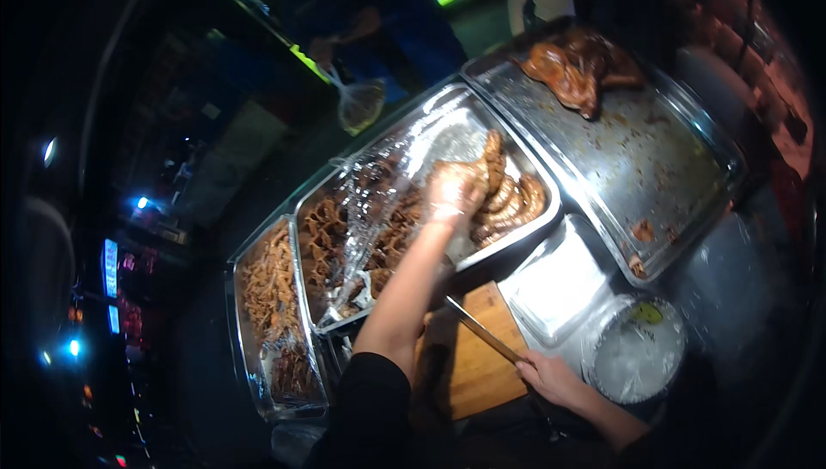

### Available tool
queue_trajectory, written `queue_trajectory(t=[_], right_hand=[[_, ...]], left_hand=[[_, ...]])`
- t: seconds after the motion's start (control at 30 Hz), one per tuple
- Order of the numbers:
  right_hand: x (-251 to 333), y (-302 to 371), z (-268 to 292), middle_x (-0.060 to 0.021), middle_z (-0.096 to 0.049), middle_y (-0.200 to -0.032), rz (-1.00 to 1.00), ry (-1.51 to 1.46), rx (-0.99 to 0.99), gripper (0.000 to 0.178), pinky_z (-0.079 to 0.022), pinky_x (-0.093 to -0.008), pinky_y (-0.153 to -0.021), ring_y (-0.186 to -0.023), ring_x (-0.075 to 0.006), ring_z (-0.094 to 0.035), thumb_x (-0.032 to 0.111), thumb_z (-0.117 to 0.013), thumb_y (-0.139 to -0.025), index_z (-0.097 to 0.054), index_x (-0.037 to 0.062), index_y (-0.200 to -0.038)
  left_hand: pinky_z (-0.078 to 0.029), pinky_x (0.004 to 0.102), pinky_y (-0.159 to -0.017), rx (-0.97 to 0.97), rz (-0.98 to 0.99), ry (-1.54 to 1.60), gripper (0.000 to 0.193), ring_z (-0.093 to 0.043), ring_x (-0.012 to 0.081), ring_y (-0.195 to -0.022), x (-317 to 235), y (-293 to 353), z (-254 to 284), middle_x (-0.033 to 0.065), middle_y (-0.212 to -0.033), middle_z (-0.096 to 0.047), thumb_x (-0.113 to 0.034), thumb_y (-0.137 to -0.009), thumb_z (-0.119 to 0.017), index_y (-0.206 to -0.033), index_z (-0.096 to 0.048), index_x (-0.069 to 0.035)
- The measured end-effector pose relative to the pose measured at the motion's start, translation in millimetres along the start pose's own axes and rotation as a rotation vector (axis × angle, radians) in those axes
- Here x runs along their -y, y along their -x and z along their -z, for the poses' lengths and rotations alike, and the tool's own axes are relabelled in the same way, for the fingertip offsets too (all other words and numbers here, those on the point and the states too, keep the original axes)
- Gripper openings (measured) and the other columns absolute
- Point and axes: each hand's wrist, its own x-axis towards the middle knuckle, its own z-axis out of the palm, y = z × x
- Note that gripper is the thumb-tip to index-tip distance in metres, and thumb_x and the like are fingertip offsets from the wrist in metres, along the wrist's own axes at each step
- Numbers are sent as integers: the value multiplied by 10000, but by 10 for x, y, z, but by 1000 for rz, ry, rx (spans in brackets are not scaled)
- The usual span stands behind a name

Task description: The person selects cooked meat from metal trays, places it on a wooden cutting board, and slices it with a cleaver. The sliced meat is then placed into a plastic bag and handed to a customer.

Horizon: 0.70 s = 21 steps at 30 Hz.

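Observation:
My left hand (456, 189), in a clear plastic glove, reaches over the middle metal tray (551, 211). Its fingers are closed around a piece of brown cooked meat (493, 161), whose exact cut I cannot make out. Below it, coiled brown sausage-like pieces (516, 211) lie in the tray's right part. Dark brown meat pieces (325, 232) fill the left part, partly under clear plastic film (379, 198). At the lower right, my right hand (549, 378) grips a knife (483, 331). The blade slants up and left above a wooden cutting board (486, 383).
A narrower tray (238, 314) of brown pieces stands left. On the right, a large tray (680, 181) holds glazed roast meat (564, 73). A pale rectangular container (555, 284) and a plastic-covered round tub (637, 361) flank the board. Across the trays, a person holds a plastic bag (360, 107).

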Motion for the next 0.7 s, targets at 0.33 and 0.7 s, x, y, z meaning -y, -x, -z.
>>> queue_trajectory(t=[0.33,0.7], right_hand=[[-32,36,-23,-256,-628,-782,107,-4,-59,302,-481,-461,-694,-755,-427,-614,262,-507,-955,-594,-19,-1022],[-90,-1,-90,-246,-636,-789,102,7,-83,281,-486,-480,-684,-767,-437,-615,274,-539,-930,-603,12,-1008]], left_hand=[[-509,366,-724,-7,-64,338,158,-626,285,-774,-35,11,-2,111,-839,-666,-72,-744,-697,-900,-684,-96],[-497,393,-889,614,317,156,505,-628,286,-1022,-894,-300,189,160,-1042,-668,-528,-734,-627,-1039,-694,-131]])
